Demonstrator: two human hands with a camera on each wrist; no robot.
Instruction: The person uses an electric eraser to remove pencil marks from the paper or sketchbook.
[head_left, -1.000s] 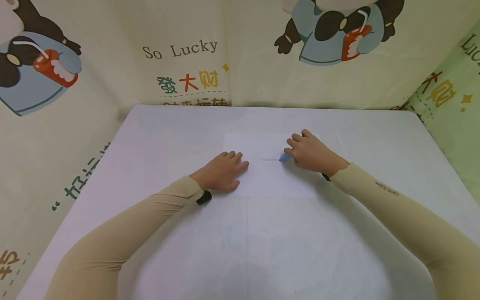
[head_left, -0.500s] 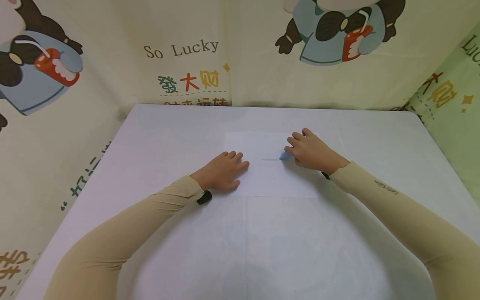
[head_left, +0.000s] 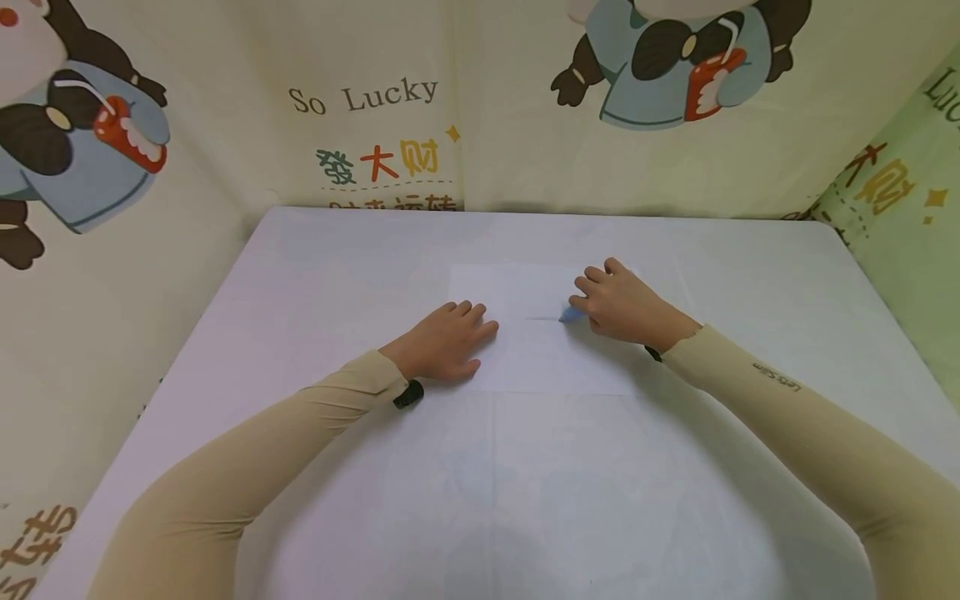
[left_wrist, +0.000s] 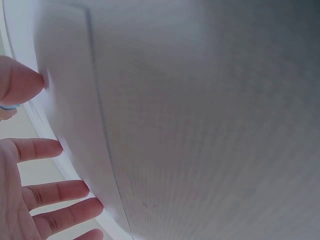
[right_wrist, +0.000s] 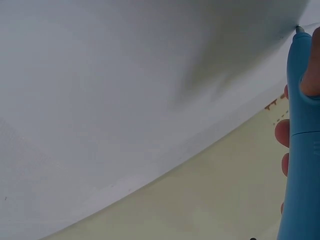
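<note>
A white sheet of paper [head_left: 517, 367] lies on the white table. My left hand [head_left: 442, 346] rests on its left part with the fingers spread; in the left wrist view the fingertips [left_wrist: 80, 189] press on the paper. My right hand [head_left: 622, 304] grips a thick light-blue pen [right_wrist: 305, 170] with a metal tip, thumb and fingers curled round the barrel. The tip touches the sheet at the right end of a short, thin dark line [head_left: 542, 318]. From the head, most of the pen is hidden behind the right hand.
The white tabletop [head_left: 570, 492] reaches back to a cream backdrop [head_left: 510, 167] printed with cartoon figures and lettering. More printed cloth hangs along the left and right sides. A dark wrist strap [head_left: 408, 394] shows below the left sleeve.
Both hands and the pen stay almost where they were, and the line looks much the same. The printed cloth at the left has shifted to the right.
</note>
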